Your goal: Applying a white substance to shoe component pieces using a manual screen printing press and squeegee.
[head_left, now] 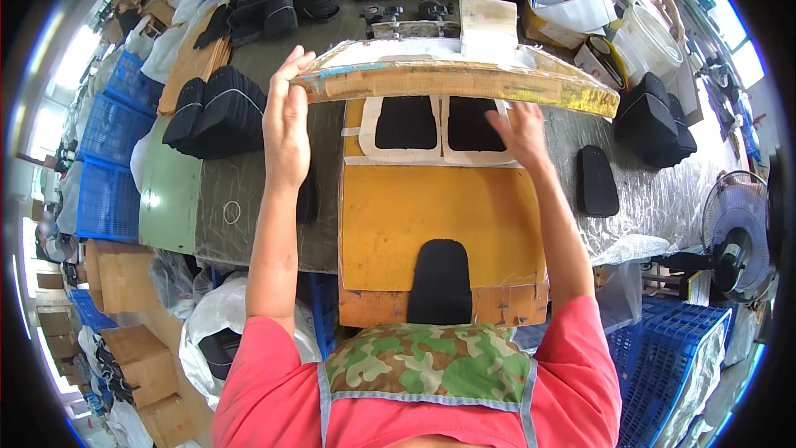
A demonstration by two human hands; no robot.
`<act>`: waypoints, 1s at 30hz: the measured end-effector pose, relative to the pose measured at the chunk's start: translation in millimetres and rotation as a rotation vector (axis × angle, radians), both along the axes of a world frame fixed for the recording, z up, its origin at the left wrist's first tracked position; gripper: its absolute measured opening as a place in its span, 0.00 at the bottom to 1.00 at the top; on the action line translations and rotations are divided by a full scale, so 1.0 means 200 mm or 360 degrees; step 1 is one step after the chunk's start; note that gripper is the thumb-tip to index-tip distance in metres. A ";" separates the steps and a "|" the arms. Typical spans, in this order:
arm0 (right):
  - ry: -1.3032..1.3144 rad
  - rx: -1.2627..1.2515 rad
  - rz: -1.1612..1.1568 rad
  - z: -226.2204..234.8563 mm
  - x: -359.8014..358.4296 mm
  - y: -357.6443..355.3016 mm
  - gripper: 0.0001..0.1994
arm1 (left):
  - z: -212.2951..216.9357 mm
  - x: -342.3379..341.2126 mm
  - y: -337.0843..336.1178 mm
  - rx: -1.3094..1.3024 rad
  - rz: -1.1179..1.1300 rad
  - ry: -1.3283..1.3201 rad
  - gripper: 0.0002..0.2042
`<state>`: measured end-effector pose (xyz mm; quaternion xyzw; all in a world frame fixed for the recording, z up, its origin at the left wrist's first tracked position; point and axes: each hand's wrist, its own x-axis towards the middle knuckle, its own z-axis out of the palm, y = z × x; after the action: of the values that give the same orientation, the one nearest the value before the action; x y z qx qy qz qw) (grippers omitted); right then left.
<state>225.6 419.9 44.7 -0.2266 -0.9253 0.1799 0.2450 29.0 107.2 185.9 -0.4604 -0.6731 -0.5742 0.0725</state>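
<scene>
My left hand (287, 120) grips the left end of a raised wooden frame (464, 81), its fingers along the edge. The frame tilts up over a yellow board (439, 207). On the board's far part, a white template (401, 155) surrounds two black insole-shaped pieces, a left piece (406, 123) and a right piece (474, 126). My right hand (524, 134) is over the right piece's edge, below the frame, with thumb and fingers apart; its fingertips are partly blurred. Another black insole (440, 280) lies on the board's near edge, close to my body.
Bundled black insoles (220, 112) stand at left, with another bundle (655, 120) at right. A single insole (597, 181) lies on the plastic-covered table. A fan (734, 241) stands at far right. Blue crates (108, 191) line the left; another crate (676, 357) sits lower right.
</scene>
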 end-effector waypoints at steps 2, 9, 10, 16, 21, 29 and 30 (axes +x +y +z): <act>0.0205 -0.0501 -0.0253 0.11 0.11 -0.02 0.16 | -0.06 0.00 -0.10 -0.0075 0.0049 0.0029 0.18; 0.0898 -0.0676 -0.0320 0.32 0.33 0.30 0.15 | -0.53 0.22 -0.28 -0.0193 -0.0117 -0.0601 0.13; 0.0865 -0.0646 -0.0219 0.37 0.22 0.27 0.15 | -0.62 0.22 -0.28 -0.0187 -0.0091 -0.0567 0.10; 0.0300 0.0688 0.0048 0.42 -0.38 0.14 0.19 | -0.71 0.26 -0.22 -0.0254 -0.0037 -0.0589 0.04; -0.0078 0.0442 0.0134 0.33 -0.32 0.13 0.09 | -0.73 0.24 -0.22 -0.0227 -0.0032 -0.0567 0.04; -0.0073 0.0172 0.0428 0.44 -0.23 -0.16 0.06 | -0.73 0.24 -0.24 -0.0180 -0.0038 -0.0596 0.05; 0.0050 0.0226 0.0401 0.42 -0.32 -0.08 0.07 | -0.73 0.24 -0.22 -0.0153 -0.0066 -0.0618 0.04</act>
<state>162.5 404.9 128.2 -0.0878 -0.9529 0.1469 0.2505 77.5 62.8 39.7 -0.3577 -0.6914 -0.6209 -0.0925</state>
